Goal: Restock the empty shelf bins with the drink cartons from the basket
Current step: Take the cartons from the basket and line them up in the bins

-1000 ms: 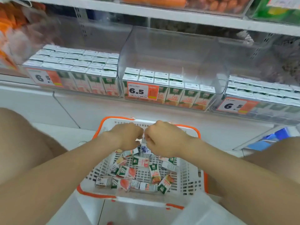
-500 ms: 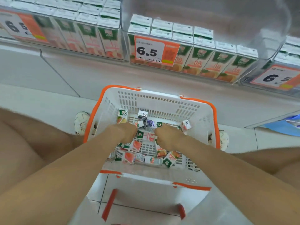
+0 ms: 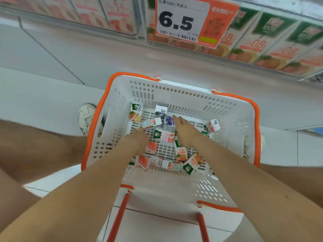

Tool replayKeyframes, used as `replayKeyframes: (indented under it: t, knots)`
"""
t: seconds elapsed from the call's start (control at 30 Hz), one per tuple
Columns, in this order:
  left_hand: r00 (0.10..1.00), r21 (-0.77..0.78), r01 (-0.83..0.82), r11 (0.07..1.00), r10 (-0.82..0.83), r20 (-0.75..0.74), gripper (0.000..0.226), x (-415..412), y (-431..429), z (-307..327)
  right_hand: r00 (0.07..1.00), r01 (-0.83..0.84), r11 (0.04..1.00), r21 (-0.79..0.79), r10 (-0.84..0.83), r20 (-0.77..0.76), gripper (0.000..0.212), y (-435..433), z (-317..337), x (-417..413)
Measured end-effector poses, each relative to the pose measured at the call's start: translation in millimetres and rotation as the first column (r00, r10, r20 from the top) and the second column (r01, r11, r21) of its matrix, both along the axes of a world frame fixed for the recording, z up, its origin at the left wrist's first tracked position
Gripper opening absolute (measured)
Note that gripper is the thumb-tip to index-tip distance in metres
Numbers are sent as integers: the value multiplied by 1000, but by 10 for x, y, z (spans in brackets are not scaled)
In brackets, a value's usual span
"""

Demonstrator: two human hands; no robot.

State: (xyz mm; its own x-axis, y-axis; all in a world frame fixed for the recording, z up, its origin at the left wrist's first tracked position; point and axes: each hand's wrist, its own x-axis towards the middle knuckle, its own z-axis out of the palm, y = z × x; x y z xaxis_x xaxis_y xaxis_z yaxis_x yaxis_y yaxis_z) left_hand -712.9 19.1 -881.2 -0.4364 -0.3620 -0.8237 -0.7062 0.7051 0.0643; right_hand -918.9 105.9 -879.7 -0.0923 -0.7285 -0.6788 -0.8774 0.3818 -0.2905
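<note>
A white basket with an orange rim stands on the floor below the shelf. Several small drink cartons lie loose in it, among them a blue one, a white and red one lying flat and a pink peach one. My left hand is down in the basket, its fingertips touching the end of the flat white and red carton. My right hand reaches in beside it with straight fingers, the tips at the blue carton. Neither hand holds anything. The shelf bins run along the top edge, filled with upright cartons.
A 6.5 price tag hangs on the middle bin's front. My shoes stand on either side of the basket and my bare legs flank it. The basket's orange handles hang down at its near side over the tiled floor.
My view has tilted down and moved closer to the basket. Both hands have dropped from above the rim into the basket and spread apart; the right fingers have straightened.
</note>
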Motion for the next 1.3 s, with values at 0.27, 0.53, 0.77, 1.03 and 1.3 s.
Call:
replayKeyframes:
  t: [0.27, 0.53, 0.77, 1.03, 1.3]
  knots:
    - [965, 25, -233, 972, 235, -119, 46, 61, -80, 42, 984, -75, 992, -101, 57, -170, 57, -59, -172, 17]
    - [826, 163, -492, 855, 518, -222, 53, 169, -160, 93, 989, -15, 987, -157, -9, -146, 72, -68, -184, -5]
    - [667, 305, -598, 741, 672, -322, 40, 67, -179, 322, 960, 266, 945, -192, -241, 142, 63, -92, 249, -292]
    - [502, 502, -581, 640, 768, -398, 10, -116, -178, 933, 876, 441, 841, -314, -326, 356, 64, 119, 1074, -236]
    - [683, 497, -335, 800, 570, -457, 43, -118, -230, 2056, 881, 462, 744, -483, -321, 347, 57, 266, 2039, -250]
